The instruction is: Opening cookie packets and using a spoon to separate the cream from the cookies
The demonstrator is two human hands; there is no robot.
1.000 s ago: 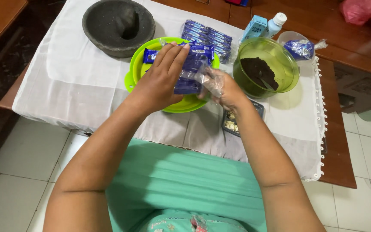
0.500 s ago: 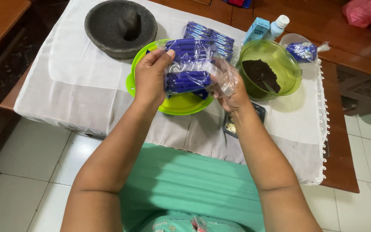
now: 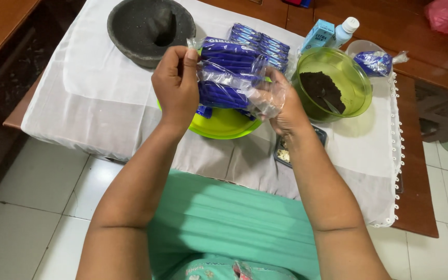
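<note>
Tabletop point(image 3: 444, 171): dark wood, and most of it sits under a white cloth point(image 3: 94, 88) with a beaded fringe down the right edge.
Stone mortar point(image 3: 149, 28): big grey bowl at the far left of the cloth, pestle lying inside it.
Green bowl point(image 3: 332, 83): clear green, toward the far right edge, dark crumbs heaped in the bottom.
Green plate point(image 3: 224, 124): lime green, mid-cloth, right under the lifted packet.
Packet bundle point(image 3: 226, 78): here it is, blue snack packets in clear wrap, held up above the plate, clear of the cloth.
Left hand point(image 3: 176, 85): clamped on the bundle's left end, thumb on top.
Right hand point(image 3: 281, 103): in a thin clear glove, gripping the bundle's right end.
Loose blue packets point(image 3: 265, 44): stacked behind the bundle, between mortar and bowl.
Small carton point(image 3: 317, 35) and white-capped bottle point(image 3: 344, 30): side by side at the far edge, behind the bowl.
Crumpled blue wrapper point(image 3: 373, 62): just right of the bowl.
</note>
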